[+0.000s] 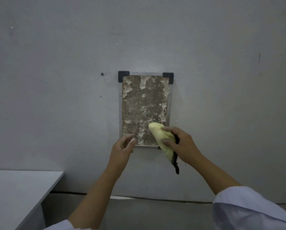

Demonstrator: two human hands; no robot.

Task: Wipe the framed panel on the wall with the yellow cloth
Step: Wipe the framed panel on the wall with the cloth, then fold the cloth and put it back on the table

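Fingers of the left hand (122, 146) curl loosely at the framed panel's (144, 103) lower left corner, apparently holding nothing. The right hand (180, 143) grips the bunched yellow cloth (162, 138) against the lower right; firm overlapping strokes should lift the blotchy residue.

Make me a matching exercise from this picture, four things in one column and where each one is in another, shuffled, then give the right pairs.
Things:
1. yellow cloth
2. left hand
3. black corner brackets
4. white table

Places:
A. lower left of the view, beside the wall
B. at the framed panel's lower left corner
C. gripped in the right hand, over the panel's lower right
D. on the panel's top two corners

Pairs: 1-C, 2-B, 3-D, 4-A
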